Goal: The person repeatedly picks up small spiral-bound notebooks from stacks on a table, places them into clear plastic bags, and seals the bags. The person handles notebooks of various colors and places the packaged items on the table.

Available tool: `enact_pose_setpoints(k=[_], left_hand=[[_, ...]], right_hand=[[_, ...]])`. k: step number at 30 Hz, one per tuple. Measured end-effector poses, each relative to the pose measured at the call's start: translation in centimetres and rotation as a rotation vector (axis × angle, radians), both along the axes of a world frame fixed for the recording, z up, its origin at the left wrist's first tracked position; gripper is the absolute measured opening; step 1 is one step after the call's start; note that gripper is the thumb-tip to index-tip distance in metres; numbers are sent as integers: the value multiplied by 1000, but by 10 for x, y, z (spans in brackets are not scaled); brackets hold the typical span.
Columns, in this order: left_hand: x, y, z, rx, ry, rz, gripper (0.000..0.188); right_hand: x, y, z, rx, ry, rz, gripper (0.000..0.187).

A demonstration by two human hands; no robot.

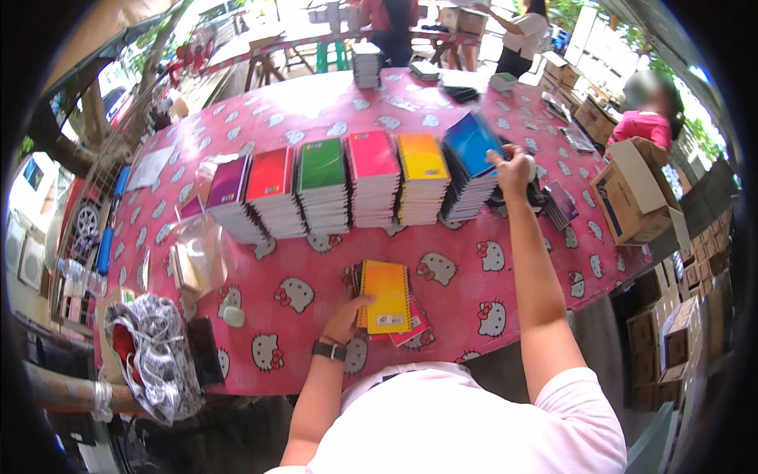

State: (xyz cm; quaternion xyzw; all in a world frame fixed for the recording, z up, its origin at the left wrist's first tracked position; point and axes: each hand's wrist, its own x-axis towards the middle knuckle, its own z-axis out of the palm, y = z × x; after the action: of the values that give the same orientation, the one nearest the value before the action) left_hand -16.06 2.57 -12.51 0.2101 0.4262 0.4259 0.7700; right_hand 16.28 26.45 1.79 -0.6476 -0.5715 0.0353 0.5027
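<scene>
A row of spiral notebook stacks crosses the pink cartoon-cat tablecloth (466, 276): purple (229, 182), red (270, 174), green (321, 164), pink (371, 154), yellow (421, 156) and blue (471, 142). My right hand (513, 167) reaches to the blue stack's right edge and lifts the top blue notebook, which tilts up. My left hand (347, 316) rests on the left edge of a small pile near me, topped by a yellow-orange notebook (387, 296) with pink ones under it. A dark watch sits on that wrist.
An open cardboard box (632, 197) stands at the table's right edge, with more boxes stacked lower right. A clear plastic bag (197, 253) and a patterned cloth bag (150, 355) lie at left. More notebook stacks (365, 65) and other people stand at the far end.
</scene>
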Motion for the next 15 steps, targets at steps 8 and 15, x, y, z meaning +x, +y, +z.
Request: enact_pose_setpoints(k=[8,15], left_hand=[[1,-3,9,231,39,91,47],[-2,4,26,131,-143,7,57]], right_hand=[[-84,-129,-14,117,339,994,24],[-105,-179,-118,-188,-146,1030,35]])
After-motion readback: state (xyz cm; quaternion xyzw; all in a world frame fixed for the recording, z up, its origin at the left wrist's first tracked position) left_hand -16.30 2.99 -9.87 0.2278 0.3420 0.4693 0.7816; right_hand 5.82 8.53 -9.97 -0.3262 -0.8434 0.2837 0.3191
